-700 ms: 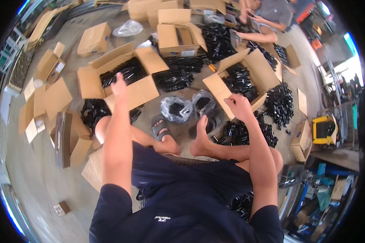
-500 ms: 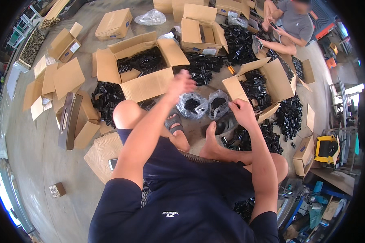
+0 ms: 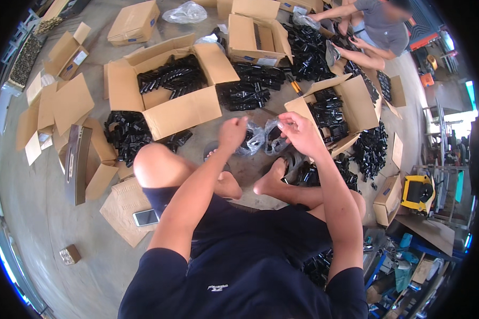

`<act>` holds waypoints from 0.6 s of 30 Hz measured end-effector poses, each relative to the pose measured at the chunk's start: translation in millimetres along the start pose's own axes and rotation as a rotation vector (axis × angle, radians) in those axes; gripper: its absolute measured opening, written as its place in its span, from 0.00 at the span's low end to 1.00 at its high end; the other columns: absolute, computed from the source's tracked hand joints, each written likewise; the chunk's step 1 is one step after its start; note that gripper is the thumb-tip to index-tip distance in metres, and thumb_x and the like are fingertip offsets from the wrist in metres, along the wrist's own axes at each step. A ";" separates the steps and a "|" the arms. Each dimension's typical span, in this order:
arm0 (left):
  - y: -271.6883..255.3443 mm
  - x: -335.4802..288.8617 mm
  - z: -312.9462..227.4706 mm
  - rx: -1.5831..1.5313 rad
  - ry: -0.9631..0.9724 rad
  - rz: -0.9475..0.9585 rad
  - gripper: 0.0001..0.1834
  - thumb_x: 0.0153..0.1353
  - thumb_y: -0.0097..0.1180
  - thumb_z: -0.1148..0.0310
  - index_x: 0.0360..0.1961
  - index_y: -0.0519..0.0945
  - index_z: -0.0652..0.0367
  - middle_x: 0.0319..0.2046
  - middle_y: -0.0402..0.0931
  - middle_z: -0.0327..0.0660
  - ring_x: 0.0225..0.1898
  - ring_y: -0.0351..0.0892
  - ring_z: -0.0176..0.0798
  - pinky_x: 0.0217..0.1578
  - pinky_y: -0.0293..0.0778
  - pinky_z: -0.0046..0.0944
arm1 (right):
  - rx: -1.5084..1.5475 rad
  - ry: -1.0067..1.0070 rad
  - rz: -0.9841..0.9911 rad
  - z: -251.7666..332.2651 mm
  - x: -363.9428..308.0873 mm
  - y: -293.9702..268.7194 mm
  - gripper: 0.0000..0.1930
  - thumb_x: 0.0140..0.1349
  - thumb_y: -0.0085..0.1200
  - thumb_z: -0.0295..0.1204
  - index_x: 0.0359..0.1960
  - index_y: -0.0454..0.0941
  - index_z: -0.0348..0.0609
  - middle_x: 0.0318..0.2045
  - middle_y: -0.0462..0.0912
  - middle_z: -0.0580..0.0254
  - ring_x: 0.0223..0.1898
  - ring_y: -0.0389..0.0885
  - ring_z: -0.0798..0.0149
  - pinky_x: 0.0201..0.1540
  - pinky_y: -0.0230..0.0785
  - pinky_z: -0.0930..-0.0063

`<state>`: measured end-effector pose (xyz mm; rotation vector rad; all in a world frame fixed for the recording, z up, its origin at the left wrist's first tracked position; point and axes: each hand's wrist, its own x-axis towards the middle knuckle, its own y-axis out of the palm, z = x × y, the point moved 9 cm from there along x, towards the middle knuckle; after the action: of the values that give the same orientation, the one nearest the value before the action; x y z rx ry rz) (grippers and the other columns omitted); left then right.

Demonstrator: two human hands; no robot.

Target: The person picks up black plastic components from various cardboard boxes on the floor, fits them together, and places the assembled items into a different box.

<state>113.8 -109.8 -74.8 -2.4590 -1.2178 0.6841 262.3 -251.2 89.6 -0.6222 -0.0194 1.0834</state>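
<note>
Left hand (image 3: 233, 132) and right hand (image 3: 299, 133) each pinch clear plastic bag (image 3: 265, 139), mouth stretched open above black parts (image 3: 250, 90) on floor (image 3: 48, 212).

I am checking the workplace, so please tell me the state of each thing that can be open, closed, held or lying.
left hand: closed on a clear plastic bag
right hand: gripping a second clear bag
big cardboard box: open, black parts inside
box to the right: open, black parts inside
small box: closed
phone: lying flat on cardboard
</note>
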 end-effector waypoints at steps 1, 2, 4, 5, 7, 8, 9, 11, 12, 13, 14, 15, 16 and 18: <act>-6.1 1.6 11.7 0.123 -0.088 -0.024 0.25 0.67 0.51 0.46 0.35 0.84 0.60 0.37 0.84 0.53 0.40 0.83 0.61 0.42 0.78 0.55 | 0.007 0.042 0.006 -9.0 8.1 -10.0 0.17 0.68 0.60 0.34 0.52 0.78 0.34 0.40 0.85 0.58 0.34 0.82 0.72 0.33 0.77 0.73; -14.9 3.7 19.4 0.244 -0.167 -0.056 0.25 0.66 0.49 0.47 0.38 0.85 0.59 0.42 0.84 0.54 0.45 0.81 0.65 0.46 0.77 0.59 | 0.011 0.075 0.011 -15.2 19.9 -23.1 0.17 0.69 0.59 0.34 0.52 0.78 0.35 0.40 0.85 0.59 0.34 0.82 0.72 0.33 0.77 0.73; -30.8 17.8 95.2 0.230 -0.337 -0.230 0.27 0.68 0.45 0.46 0.40 0.84 0.59 0.45 0.83 0.55 0.50 0.81 0.62 0.50 0.76 0.60 | 0.013 0.089 0.041 -22.3 62.9 -30.2 0.17 0.70 0.59 0.37 0.52 0.79 0.37 0.35 0.84 0.61 0.33 0.81 0.71 0.35 0.77 0.73; -24.6 9.3 99.7 0.267 -0.414 -0.229 0.27 0.68 0.44 0.46 0.43 0.84 0.59 0.46 0.83 0.56 0.50 0.82 0.61 0.52 0.76 0.59 | -0.012 0.114 0.003 -29.1 82.0 -48.7 0.17 0.70 0.59 0.38 0.51 0.79 0.38 0.34 0.84 0.62 0.33 0.80 0.72 0.35 0.77 0.73; -13.8 -16.1 110.6 0.267 -0.569 -0.119 0.26 0.70 0.43 0.48 0.45 0.82 0.61 0.47 0.83 0.55 0.51 0.83 0.59 0.50 0.78 0.56 | -0.031 0.131 -0.064 -31.0 121.7 -66.6 0.17 0.68 0.60 0.40 0.48 0.81 0.39 0.35 0.86 0.59 0.36 0.84 0.67 0.41 0.78 0.70; 0.3 -18.4 140.9 0.339 -0.522 -0.164 0.23 0.69 0.48 0.51 0.43 0.82 0.61 0.44 0.84 0.54 0.47 0.83 0.60 0.46 0.78 0.56 | -0.087 0.059 -0.092 -18.6 151.8 -73.5 0.17 0.68 0.60 0.40 0.48 0.82 0.38 0.36 0.87 0.57 0.38 0.85 0.65 0.42 0.78 0.70; 9.2 -26.4 156.6 0.380 -0.499 -0.240 0.20 0.68 0.51 0.53 0.40 0.81 0.60 0.41 0.83 0.53 0.45 0.82 0.60 0.46 0.77 0.56 | -0.129 0.010 -0.126 -20.8 181.3 -78.8 0.17 0.68 0.60 0.40 0.48 0.82 0.38 0.38 0.87 0.55 0.40 0.86 0.63 0.44 0.77 0.69; 24.9 -36.9 163.8 0.465 -0.434 -0.399 0.14 0.64 0.58 0.57 0.35 0.79 0.58 0.36 0.82 0.50 0.42 0.80 0.58 0.43 0.75 0.57 | -0.225 -0.053 -0.178 -4.6 234.3 -88.0 0.17 0.67 0.60 0.41 0.47 0.83 0.39 0.42 0.88 0.50 0.46 0.87 0.57 0.51 0.76 0.67; 29.9 -39.0 161.0 0.515 -0.386 -0.477 0.12 0.61 0.61 0.60 0.32 0.78 0.57 0.33 0.80 0.49 0.40 0.79 0.57 0.42 0.74 0.56 | -0.289 -0.041 -0.240 -3.5 261.8 -94.3 0.17 0.67 0.59 0.41 0.47 0.83 0.40 0.41 0.88 0.51 0.45 0.87 0.58 0.50 0.77 0.66; 33.8 -39.5 152.6 0.534 -0.354 -0.476 0.11 0.60 0.61 0.61 0.31 0.78 0.57 0.32 0.79 0.48 0.39 0.78 0.57 0.42 0.73 0.56 | -0.269 -0.060 -0.261 -2.4 286.2 -97.0 0.16 0.67 0.58 0.41 0.46 0.83 0.40 0.40 0.88 0.51 0.45 0.87 0.56 0.50 0.77 0.65; 34.0 -41.4 144.5 0.551 -0.324 -0.477 0.10 0.59 0.62 0.62 0.30 0.77 0.56 0.32 0.79 0.47 0.39 0.77 0.56 0.41 0.73 0.56 | -0.331 -0.108 -0.283 1.8 313.0 -97.5 0.16 0.67 0.58 0.42 0.45 0.83 0.41 0.40 0.88 0.52 0.44 0.87 0.55 0.49 0.77 0.66; 32.2 -37.1 133.6 0.566 -0.284 -0.480 0.10 0.58 0.62 0.63 0.29 0.76 0.55 0.31 0.78 0.47 0.38 0.77 0.56 0.41 0.72 0.55 | -0.359 -0.091 -0.265 1.2 342.9 -97.4 0.18 0.67 0.58 0.43 0.44 0.83 0.39 0.40 0.88 0.50 0.46 0.87 0.53 0.50 0.77 0.65; 31.8 -35.7 133.6 0.588 -0.301 -0.476 0.09 0.57 0.63 0.63 0.28 0.76 0.55 0.31 0.77 0.46 0.38 0.76 0.55 0.40 0.72 0.55 | -0.386 -0.074 -0.238 -3.9 371.1 -90.6 0.19 0.67 0.58 0.44 0.44 0.82 0.37 0.41 0.87 0.48 0.47 0.86 0.51 0.52 0.77 0.64; 37.3 -27.2 134.8 0.614 -0.322 -0.469 0.10 0.56 0.63 0.65 0.28 0.75 0.55 0.30 0.76 0.45 0.37 0.76 0.55 0.39 0.71 0.55 | -0.614 -0.017 -0.134 -31.6 417.9 -71.3 0.22 0.68 0.57 0.45 0.46 0.82 0.34 0.46 0.85 0.44 0.51 0.84 0.48 0.55 0.75 0.62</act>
<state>50.8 -145.0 -197.7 -1.5371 -1.3684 1.1302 533.3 57.7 -19.5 -1.1443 -0.4157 0.9484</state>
